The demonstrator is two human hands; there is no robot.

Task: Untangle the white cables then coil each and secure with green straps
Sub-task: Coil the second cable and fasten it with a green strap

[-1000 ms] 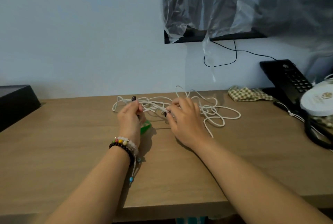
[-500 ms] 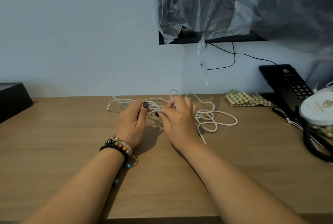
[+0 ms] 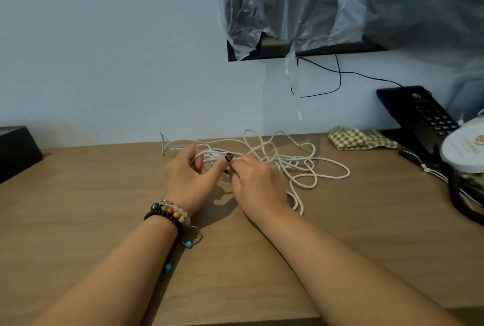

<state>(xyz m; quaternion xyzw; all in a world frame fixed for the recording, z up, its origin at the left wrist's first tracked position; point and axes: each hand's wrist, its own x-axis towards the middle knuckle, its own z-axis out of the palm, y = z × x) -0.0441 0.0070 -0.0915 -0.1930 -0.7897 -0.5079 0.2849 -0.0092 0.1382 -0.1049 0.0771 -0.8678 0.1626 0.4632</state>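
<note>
A tangle of white cables lies on the wooden desk, spreading from the middle toward the right. My left hand, with beaded bracelets at the wrist, has its fingers curled round strands at the tangle's left part, thumb stretched toward the right hand. My right hand pinches cable strands just beside that thumb. The two hands touch over the cables. No green strap shows; the hands hide the desk under them.
A black box sits at the left edge. At the right stand a black telephone, a checked cloth and a round white-lidded container. A plastic-covered screen hangs on the wall above.
Both hands have shifted slightly forward into the tangle. The left thumb now stretches toward the right hand. A green strap seen by the left hand a second ago is out of sight.
</note>
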